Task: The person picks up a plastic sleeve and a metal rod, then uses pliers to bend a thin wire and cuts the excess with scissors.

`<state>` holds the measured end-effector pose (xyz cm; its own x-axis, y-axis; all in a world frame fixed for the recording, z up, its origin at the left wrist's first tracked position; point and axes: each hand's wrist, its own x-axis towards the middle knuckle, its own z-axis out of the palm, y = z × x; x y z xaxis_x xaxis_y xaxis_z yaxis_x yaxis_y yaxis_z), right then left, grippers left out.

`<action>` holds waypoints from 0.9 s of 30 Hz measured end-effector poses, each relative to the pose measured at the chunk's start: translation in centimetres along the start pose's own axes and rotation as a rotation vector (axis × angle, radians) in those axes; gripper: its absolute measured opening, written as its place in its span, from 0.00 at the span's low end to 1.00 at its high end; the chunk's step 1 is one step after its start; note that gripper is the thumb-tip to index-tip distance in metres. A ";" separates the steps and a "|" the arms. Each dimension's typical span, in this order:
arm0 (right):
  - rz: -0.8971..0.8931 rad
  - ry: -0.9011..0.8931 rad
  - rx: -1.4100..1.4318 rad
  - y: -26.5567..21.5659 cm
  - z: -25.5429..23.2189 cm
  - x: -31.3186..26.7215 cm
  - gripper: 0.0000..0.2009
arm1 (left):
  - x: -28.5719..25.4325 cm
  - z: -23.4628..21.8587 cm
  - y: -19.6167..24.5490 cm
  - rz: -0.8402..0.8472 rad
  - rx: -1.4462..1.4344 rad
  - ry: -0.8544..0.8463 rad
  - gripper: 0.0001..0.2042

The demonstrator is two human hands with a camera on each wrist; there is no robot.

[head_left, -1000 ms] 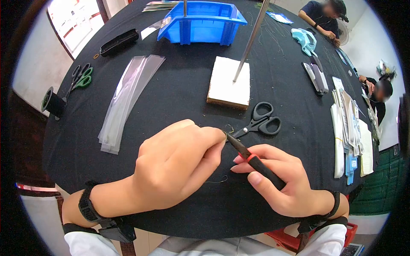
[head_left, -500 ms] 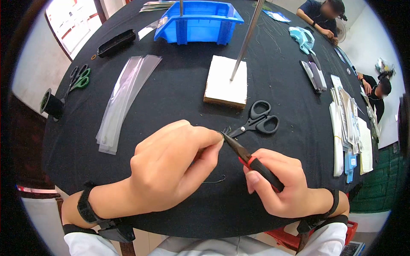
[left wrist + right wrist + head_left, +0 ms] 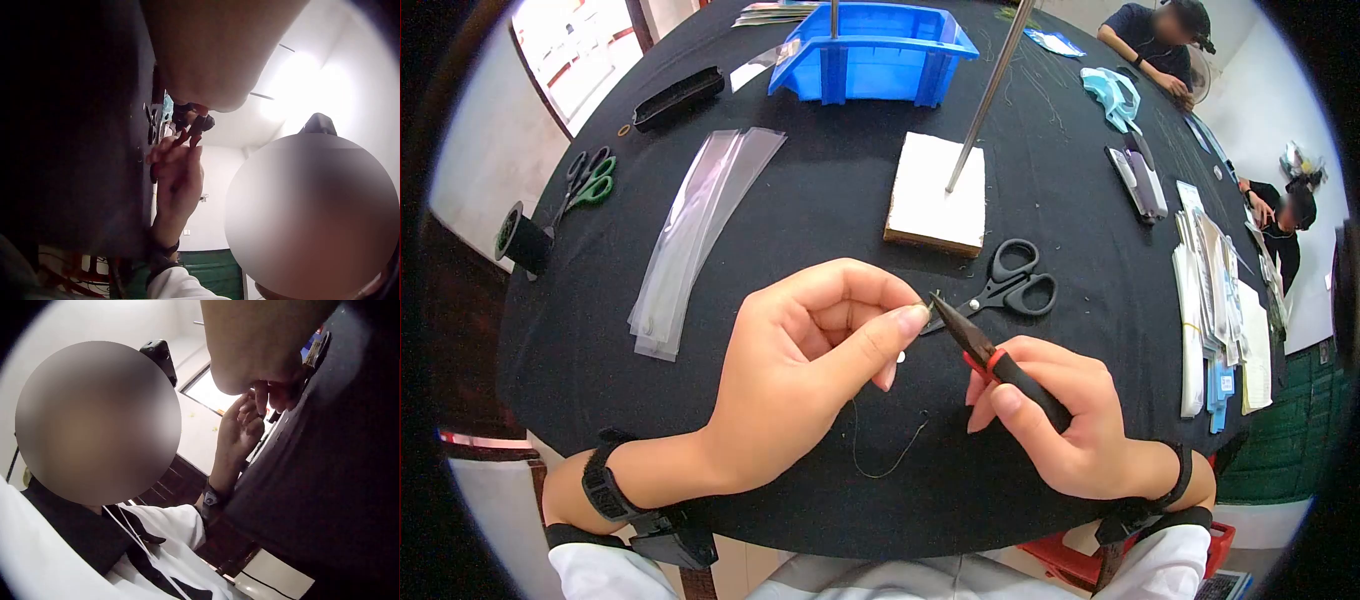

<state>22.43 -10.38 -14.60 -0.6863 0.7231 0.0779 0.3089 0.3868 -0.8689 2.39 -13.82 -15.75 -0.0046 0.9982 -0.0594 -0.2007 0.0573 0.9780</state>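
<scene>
My left hand [image 3: 800,375] pinches a tiny end of thin line between thumb and index finger; the piece at the fingertips is too small to make out. A loop of thin line [image 3: 878,476] hangs below this hand, ending in a small dark hooked tip [image 3: 925,415]. Needle-nose pliers [image 3: 963,322] with black and red handles lie in the grip of my right hand [image 3: 1065,415], their tips right beside the left fingertips. In the right wrist view the left hand [image 3: 240,434] shows with raised, bent fingers. Black scissors [image 3: 1005,285] lie just beyond the pliers.
A white-topped block [image 3: 935,190] bears an upright metal rod. Clear plastic sleeves [image 3: 695,240] lie at left, green-handled scissors [image 3: 595,185] farther out. A blue bin [image 3: 870,60] stands behind. At right are a stapler [image 3: 1138,180] and stacked packets [image 3: 1205,290]. Two people sit beyond.
My left hand has turned over, so thumb and palm side now show and the hanging line loop is visible. The pliers stay in my right hand, tips close to the left fingertips.
</scene>
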 end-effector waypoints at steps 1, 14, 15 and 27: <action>0.002 0.003 -0.006 0.0 0.0 0.0 0.13 | 0.0 0.0 0.0 -0.006 -0.010 0.006 0.05; -0.177 0.132 -0.097 1.0 0.8 -0.1 0.07 | 0.0 -0.3 0.1 -0.148 -0.086 0.023 0.06; -0.178 0.136 -0.102 1.0 0.8 -0.1 0.07 | 0.1 -0.3 0.0 -0.166 -0.101 0.025 0.06; -0.153 0.043 -0.182 1.0 0.0 0.1 0.10 | 0.3 -0.5 0.3 -0.352 -0.285 -0.073 0.05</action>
<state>22.70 -9.94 -15.42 -0.7068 0.6702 0.2263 0.3198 0.5881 -0.7429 1.81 -13.52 -15.56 0.1787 0.9181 -0.3537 -0.4395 0.3961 0.8062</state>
